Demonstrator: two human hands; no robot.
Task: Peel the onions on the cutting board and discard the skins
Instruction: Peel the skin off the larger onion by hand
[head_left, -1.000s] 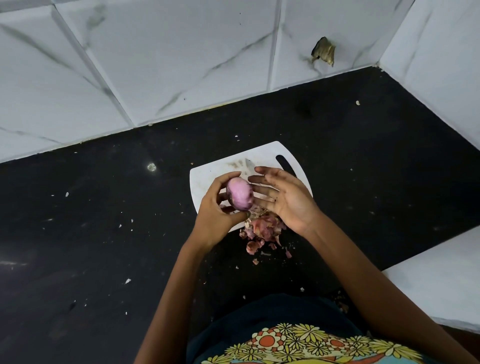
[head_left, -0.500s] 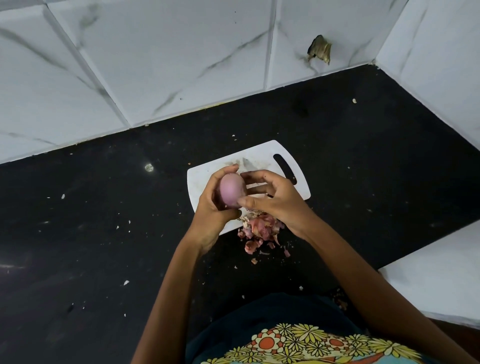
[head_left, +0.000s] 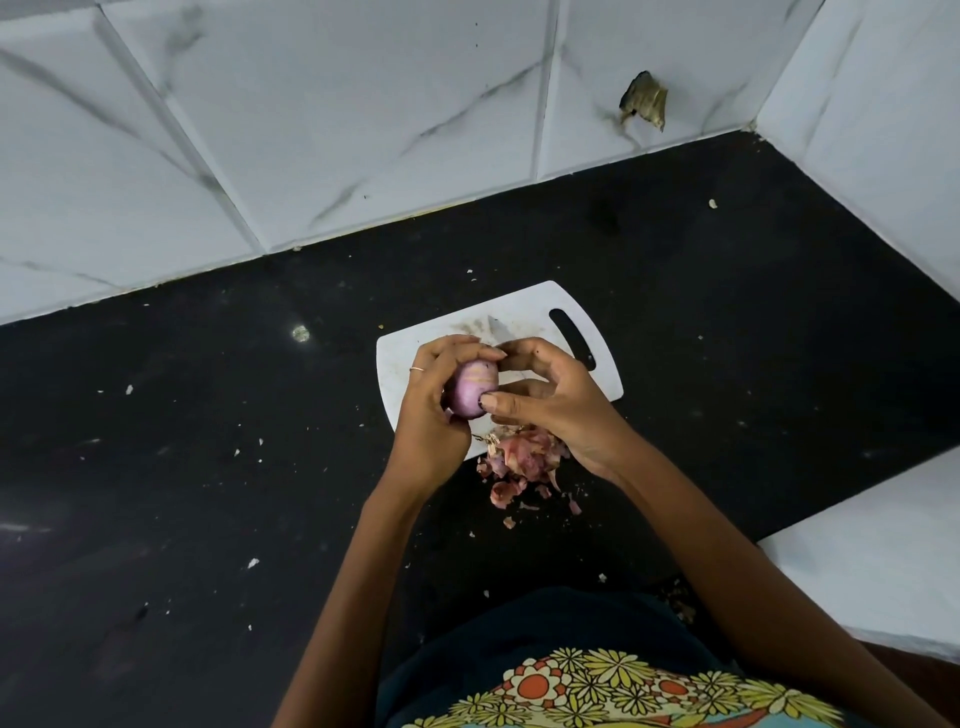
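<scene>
A: Head view, quick. What was at frame centre?

B: Both hands, raised over the white cutting board (head_left: 400, 364). The left hand (head_left: 428, 423) gripped a purple onion (head_left: 471, 387), fingers curled over its top and thumb under it. A thin ring showed on one left finger.

A: And the right?

B: The right hand (head_left: 556, 405) was against the same onion, thumb pressed on its lower right side, index finger curled to the top end. So both sets of fingers were narrow, closed around the onion. Couldn't tell if the right hand pinched any skin.

A: Where was the onion exactly?

B: Centre of frame, held up between the hands, above the left part of the board. It looked mostly peeled, smooth with pale streaks.

A: Skins?

B: A pile of reddish onion skins (head_left: 522, 457) sat just below the hands, at the board's near edge, spilling onto the black counter (head_left: 208, 467). Small scraps trailed lower in the frame.

A: Surroundings?

B: White marbled wall tiles (head_left: 363, 130) across the top and upper right. White flecks scattered on the counter. A flowered garment (head_left: 597, 686) showed at the bottom edge.
</scene>
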